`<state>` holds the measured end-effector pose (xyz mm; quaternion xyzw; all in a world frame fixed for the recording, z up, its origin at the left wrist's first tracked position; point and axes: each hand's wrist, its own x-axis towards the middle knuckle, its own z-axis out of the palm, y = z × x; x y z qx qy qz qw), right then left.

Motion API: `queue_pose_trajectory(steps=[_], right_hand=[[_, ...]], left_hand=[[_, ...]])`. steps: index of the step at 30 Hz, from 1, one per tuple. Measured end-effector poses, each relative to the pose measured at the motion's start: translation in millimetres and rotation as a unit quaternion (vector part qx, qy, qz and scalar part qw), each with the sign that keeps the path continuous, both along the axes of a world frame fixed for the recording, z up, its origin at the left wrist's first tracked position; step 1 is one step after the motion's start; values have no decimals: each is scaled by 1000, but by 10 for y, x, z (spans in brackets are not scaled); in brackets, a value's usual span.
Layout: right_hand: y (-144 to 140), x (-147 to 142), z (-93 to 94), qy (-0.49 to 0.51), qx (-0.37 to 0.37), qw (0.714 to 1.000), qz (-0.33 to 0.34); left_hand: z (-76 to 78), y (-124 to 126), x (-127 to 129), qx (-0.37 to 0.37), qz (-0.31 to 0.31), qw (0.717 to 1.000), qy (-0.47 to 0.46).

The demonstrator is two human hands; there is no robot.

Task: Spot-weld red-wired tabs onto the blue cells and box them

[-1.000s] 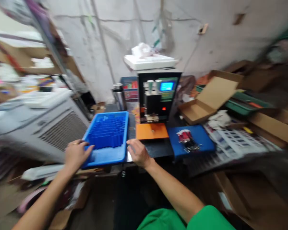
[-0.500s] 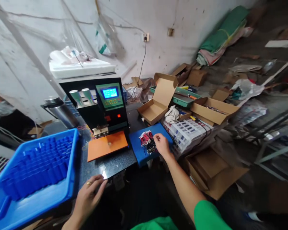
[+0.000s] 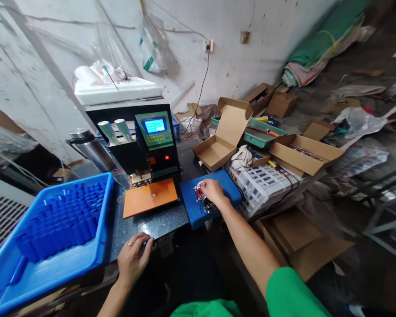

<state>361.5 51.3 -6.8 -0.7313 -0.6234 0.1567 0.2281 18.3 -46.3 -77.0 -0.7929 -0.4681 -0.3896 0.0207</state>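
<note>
Resting flat, fingers loosely spread and gripping nothing: left hand (image 3: 134, 259) on the near edge of the dark speckled stone worktop (image 3: 152, 224), in front of the black benchtop machine with the green control panel (image 3: 145, 143). Pinched down on the bundle of red-and-black wired parts (image 3: 203, 199): right hand (image 3: 213, 190), fingertips closed into the pile, though whether 1 piece is actually caught cannot be told.

Left of the machine: big blue plastic tray of upright blue cells (image 3: 53, 229), overhanging the worktop edge. Behind and left of the machine: shiny steel flask (image 3: 90, 149). On top of the machine: white foam slab (image 3: 117, 90). Directly under the machine's head: flat orange plate (image 3: 150, 198). Just right of the machine, touching that plate's edge: blue pad (image 3: 227, 189) carrying the wired bundle. Further right of the machine: open brown cardboard box (image 3: 224, 141), then white slotted crate (image 3: 267, 180).

Best handled, judging by the tangle: separating 1 wired piece with thumb and forefinger rather than dragging a clump; lifting straight up so neighbouring leads fall free; keeping the left hand planted for balance, clear of the orange plate; watching the blue pad, which juts past the worktop and looks liable to tip under a hard press.
</note>
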Motion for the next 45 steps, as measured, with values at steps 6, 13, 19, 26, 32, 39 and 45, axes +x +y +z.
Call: queue_pose_trajectory(steps=[6,13,19,26,32,39,45], right_hand=[[7,-53,-57,-87,-23,996,24],[14,-259,-40,-182,-68,981,20],[66,-146,-188,-88,-4,996,-1],[174,33,-229,361,111,925,-38],[275,35,-142,532,183,822,-85],[113,-160,71,556,221,799,-57],[-358,-751,137,559,197,805,37]], left_hand=[[-100,10,-22,37,-2,999,4],[-148,-13,10,54,12,998,0],[-186,-31,20,14,32,999,-7],[-190,-20,21,-14,42,999,-15],[-165,1,14,-1,24,999,-33],[118,-21,155,-95,24,976,-194],[659,1,669,-292,-19,878,-380]])
